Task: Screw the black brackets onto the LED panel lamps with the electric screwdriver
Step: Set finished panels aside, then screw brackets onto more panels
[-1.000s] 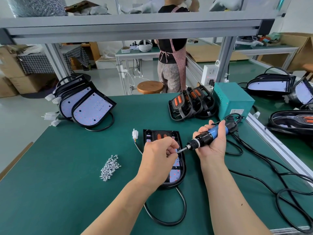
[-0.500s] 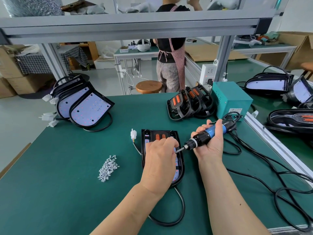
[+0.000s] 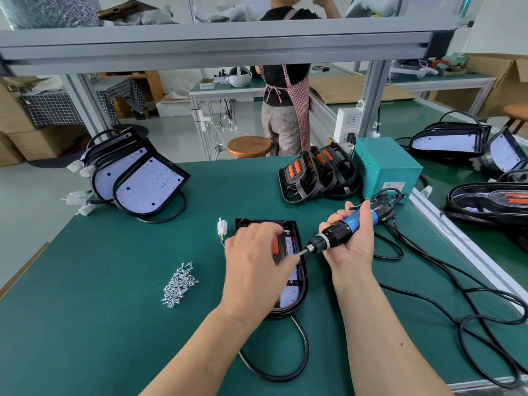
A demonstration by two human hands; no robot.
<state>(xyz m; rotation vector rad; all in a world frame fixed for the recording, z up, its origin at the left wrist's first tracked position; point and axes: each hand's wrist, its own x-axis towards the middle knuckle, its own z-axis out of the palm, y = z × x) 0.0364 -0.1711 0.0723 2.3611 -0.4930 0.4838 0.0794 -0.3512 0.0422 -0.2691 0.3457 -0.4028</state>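
The lamp (image 3: 298, 284) is lying flat near the middle of the green worktop (image 3: 85, 324), its rounded end pointing toward the camera and its black cable (image 3: 303, 352) looping off that end. The left hand (image 3: 254, 270) is resting over the lamp, its fingers bent down onto the upper half and blurred. Whether they are pinching anything cannot be told.

The right hand (image 3: 353, 244) is gripping the screwdriver (image 3: 341, 232) round its blue and black body. It is holding the tool tilted, with the bit (image 3: 300, 252) pointing left and down over the lamp's right edge and the tip reaching the left hand's fingers. The screwdriver's cord (image 3: 428, 298) is trailing right across the worktop in loose loops.

A white connector (image 3: 222, 226) is lying just beside the lamp's far left corner. A heap of screws (image 3: 180, 284) is sitting to the left, well apart from the lamp. At the far left a stack (image 3: 143, 187) of lamps is leaning with LED faces up. At the far right, bracketed lamps (image 3: 314, 175) are leaning beside a teal box (image 3: 390, 167). Beyond the worktop a person (image 3: 285, 110) in an apron is standing by a stool (image 3: 249, 146).
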